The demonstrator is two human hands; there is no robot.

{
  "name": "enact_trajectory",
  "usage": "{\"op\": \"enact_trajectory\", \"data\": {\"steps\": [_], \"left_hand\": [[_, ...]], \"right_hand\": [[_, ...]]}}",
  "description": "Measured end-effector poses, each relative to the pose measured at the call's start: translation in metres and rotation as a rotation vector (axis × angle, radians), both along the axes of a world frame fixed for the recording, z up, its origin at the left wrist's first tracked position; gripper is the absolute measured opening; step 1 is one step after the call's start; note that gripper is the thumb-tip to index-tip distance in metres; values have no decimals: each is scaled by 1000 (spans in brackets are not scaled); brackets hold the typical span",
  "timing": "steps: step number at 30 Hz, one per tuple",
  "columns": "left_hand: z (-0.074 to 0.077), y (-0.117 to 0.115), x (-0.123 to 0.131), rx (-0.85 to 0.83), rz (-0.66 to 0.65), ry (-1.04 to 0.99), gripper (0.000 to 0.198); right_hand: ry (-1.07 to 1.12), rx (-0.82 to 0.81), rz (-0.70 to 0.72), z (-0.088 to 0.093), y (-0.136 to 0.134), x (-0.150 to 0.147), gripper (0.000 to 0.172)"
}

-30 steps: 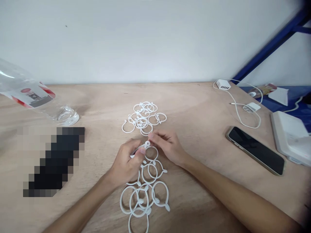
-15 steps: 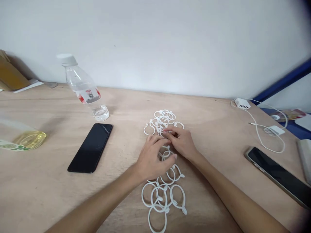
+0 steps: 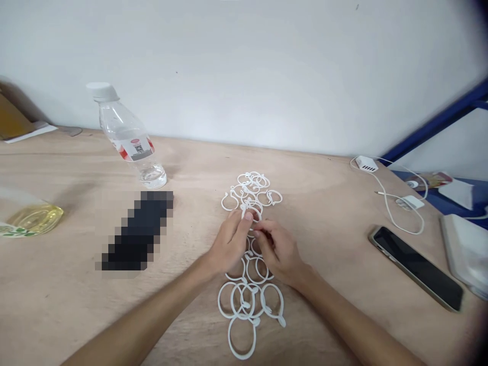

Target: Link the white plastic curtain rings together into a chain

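On the wooden table [image 3: 324, 213] lie white plastic rings in two groups. A loose far pile of rings [image 3: 251, 190] sits ahead of my hands. A linked chain of rings [image 3: 247, 305] runs from my hands toward me. My left hand [image 3: 229, 244] pinches a white ring [image 3: 249, 211] between thumb and fingers at the near edge of the far pile. My right hand [image 3: 278, 251] is closed, its fingertips pinching the same ring or the chain's end just below it.
A clear water bottle [image 3: 127, 137] stands at the back left, with a pixelated dark object [image 3: 139, 229] in front of it. A yellow-liquid bottle [image 3: 26, 218] lies far left. A phone [image 3: 417, 267], white chargers with cable [image 3: 385, 193] and a white box [image 3: 467, 249] are on the right.
Both hands went forward to the far pile, then drew back a little with a ring. The camera swung left and up, so the bottle came into view.
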State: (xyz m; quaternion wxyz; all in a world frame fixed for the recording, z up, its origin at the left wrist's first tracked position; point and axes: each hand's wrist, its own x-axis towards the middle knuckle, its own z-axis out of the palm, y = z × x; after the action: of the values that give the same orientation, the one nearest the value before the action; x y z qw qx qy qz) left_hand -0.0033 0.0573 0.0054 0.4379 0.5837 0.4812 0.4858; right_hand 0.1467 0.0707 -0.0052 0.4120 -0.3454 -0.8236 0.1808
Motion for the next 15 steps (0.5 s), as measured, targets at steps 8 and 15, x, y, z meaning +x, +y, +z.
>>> {"op": "enact_trajectory", "data": {"steps": [8,15], "left_hand": [[-9,3,-10,-151,-133,-243,50],[-10,5,-11,-232,-167,-360,45]], "right_hand": [[31,14,13,2,1,-3,11],[49,-124,9,0,-1,-2,12]]}}
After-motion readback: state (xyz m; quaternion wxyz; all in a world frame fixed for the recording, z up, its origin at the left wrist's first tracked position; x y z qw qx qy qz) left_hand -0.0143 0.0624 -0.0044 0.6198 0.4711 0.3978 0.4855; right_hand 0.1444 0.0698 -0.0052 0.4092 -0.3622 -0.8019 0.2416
